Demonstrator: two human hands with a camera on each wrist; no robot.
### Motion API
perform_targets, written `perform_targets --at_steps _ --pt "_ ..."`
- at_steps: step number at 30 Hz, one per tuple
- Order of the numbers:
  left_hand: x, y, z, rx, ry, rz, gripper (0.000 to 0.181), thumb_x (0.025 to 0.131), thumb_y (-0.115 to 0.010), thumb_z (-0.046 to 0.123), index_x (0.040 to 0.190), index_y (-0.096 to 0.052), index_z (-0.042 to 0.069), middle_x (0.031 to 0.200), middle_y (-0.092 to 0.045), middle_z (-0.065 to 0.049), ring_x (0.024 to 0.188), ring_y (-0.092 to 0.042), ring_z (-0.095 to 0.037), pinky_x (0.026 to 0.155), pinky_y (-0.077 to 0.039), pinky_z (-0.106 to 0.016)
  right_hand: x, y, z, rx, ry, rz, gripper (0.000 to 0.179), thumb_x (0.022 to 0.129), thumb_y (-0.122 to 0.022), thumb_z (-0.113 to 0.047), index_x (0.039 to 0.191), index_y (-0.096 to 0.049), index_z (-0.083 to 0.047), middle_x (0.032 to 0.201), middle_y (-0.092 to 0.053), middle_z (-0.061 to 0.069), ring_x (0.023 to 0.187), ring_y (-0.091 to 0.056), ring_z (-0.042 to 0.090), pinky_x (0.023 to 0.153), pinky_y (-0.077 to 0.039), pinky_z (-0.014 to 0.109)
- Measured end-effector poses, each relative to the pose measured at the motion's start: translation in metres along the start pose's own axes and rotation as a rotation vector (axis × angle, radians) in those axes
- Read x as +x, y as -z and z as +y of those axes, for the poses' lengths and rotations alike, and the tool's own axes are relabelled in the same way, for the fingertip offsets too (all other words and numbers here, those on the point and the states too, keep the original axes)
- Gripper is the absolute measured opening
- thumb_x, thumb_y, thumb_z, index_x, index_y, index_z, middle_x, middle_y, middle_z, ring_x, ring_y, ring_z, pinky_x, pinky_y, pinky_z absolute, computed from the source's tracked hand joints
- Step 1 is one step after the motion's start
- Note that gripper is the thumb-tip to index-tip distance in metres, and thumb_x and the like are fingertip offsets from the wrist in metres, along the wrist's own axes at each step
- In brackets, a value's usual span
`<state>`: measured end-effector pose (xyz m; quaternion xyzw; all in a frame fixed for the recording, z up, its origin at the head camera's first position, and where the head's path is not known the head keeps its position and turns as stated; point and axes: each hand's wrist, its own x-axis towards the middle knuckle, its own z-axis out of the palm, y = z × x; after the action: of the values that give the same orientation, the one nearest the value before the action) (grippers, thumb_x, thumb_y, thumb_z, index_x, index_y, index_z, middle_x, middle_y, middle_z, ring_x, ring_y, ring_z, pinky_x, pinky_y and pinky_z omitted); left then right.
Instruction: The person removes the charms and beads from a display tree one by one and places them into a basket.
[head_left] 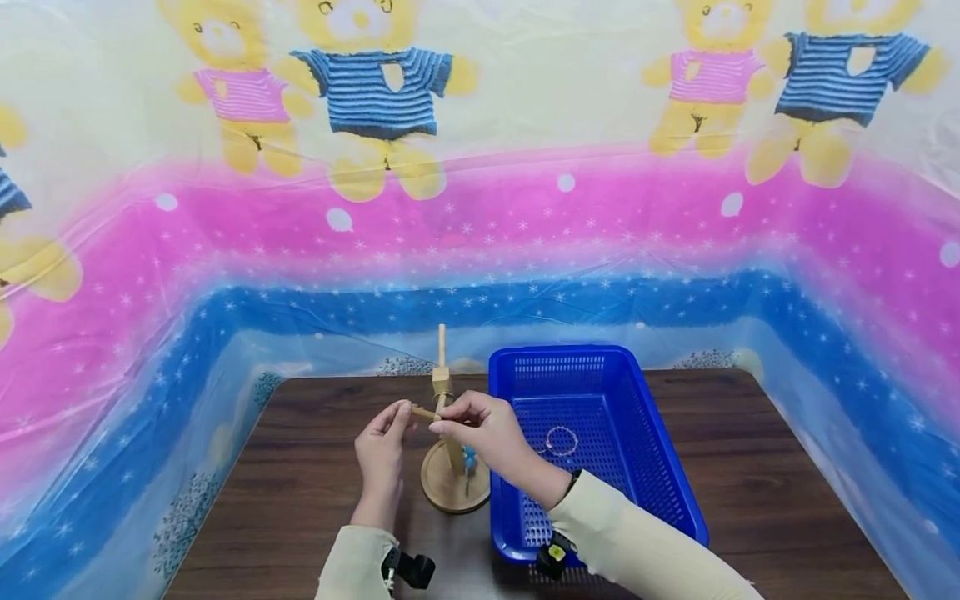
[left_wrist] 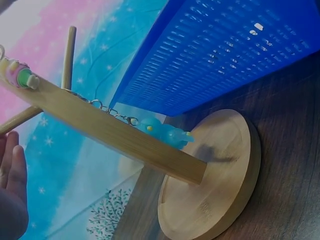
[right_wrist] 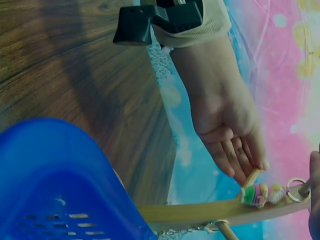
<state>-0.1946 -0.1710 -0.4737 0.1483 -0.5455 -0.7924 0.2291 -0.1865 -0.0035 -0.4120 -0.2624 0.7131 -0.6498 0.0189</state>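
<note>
A wooden stand [head_left: 456, 502] with a round base carries pegs on its upright post [left_wrist: 115, 125]. My left hand [head_left: 382, 454] is at the left side of the post, thumb and fingertips pinching the end of a thin wooden peg [head_left: 426, 412]. Across from it, my right hand [head_left: 487, 429] brings thumb and forefinger together at the post. In the right wrist view its fingers are right at the metal ring [right_wrist: 297, 190] of a keychain with a small pink, green and yellow figure [right_wrist: 257, 195]. A light-blue figure keychain [left_wrist: 167, 135] hangs by its chain beside the post.
Just right of the stand is a blue plastic basket [head_left: 671, 467] with perforated walls, under my right forearm. Inside it lies a beaded bracelet [head_left: 562, 442]. The brown wooden table [head_left: 300, 492] ends at a patterned cloth backdrop [head_left: 465, 208] behind and on both sides.
</note>
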Motion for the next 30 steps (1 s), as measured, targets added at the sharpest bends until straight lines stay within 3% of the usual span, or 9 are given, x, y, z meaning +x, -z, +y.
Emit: perform_targets --at_steps 6,11,15,18,22,30 --pt "0.002 0.000 0.000 -0.031 -0.008 -0.029 0.024 0.096 -0.069 0.001 0.083 -0.077 0.020 0.073 -0.075 0.014 0.068 -0.072 0.002 0.065 -0.061 -0.013 -0.001 -0.004 -0.001 0.014 0.019 0.020 0.014 0.093 -0.074 -0.006 0.102 -0.072 0.005 0.102 -0.071 0.029 0.074 -0.066 -0.006 0.066 -0.060 0.018" --pt "0.003 0.000 -0.001 -0.028 -0.011 -0.041 0.025 0.096 -0.068 0.001 0.083 -0.076 0.020 0.074 -0.076 0.014 0.069 -0.072 0.002 0.066 -0.062 -0.015 -0.002 0.001 -0.003 -0.028 0.006 -0.009 0.016 0.095 -0.073 -0.009 0.104 -0.073 0.004 0.101 -0.072 0.027 0.075 -0.066 -0.007 0.068 -0.061 0.019" --pt "0.005 0.001 -0.003 -0.013 -0.004 -0.044 0.025 0.096 -0.068 0.000 0.083 -0.076 0.020 0.074 -0.075 0.014 0.069 -0.071 0.001 0.067 -0.063 -0.017 -0.001 0.009 -0.006 0.021 -0.051 -0.047 0.020 0.097 -0.069 -0.010 0.109 -0.071 0.005 0.103 -0.074 0.027 0.078 -0.068 -0.001 0.076 -0.065 0.029" --pt "0.005 0.002 -0.003 0.002 -0.002 -0.055 0.021 0.097 -0.067 0.001 0.086 -0.076 0.018 0.074 -0.075 0.014 0.071 -0.073 0.000 0.069 -0.064 -0.019 0.001 0.016 -0.007 0.106 -0.118 -0.025 0.022 0.098 -0.067 -0.009 0.111 -0.068 0.009 0.093 -0.075 0.016 0.077 -0.068 0.004 0.076 -0.065 0.030" --pt "0.004 0.003 -0.002 0.031 -0.004 -0.066 0.012 0.097 -0.068 0.004 0.093 -0.077 0.012 0.076 -0.076 0.014 0.074 -0.074 -0.002 0.071 -0.065 -0.019 0.008 0.026 -0.006 0.155 -0.172 0.036 0.022 0.099 -0.064 -0.009 0.111 -0.063 0.010 0.084 -0.069 -0.007 0.074 -0.066 0.005 0.070 -0.061 0.022" --pt "0.004 0.003 -0.002 0.049 -0.007 -0.063 0.008 0.097 -0.069 0.006 0.097 -0.077 0.009 0.076 -0.075 0.016 0.071 -0.073 0.001 0.072 -0.065 -0.019 0.019 0.034 0.006 0.242 -0.276 0.062 0.019 0.100 -0.060 -0.006 0.114 -0.061 0.007 0.085 -0.065 -0.008 0.079 -0.066 0.008 0.074 -0.062 0.022"
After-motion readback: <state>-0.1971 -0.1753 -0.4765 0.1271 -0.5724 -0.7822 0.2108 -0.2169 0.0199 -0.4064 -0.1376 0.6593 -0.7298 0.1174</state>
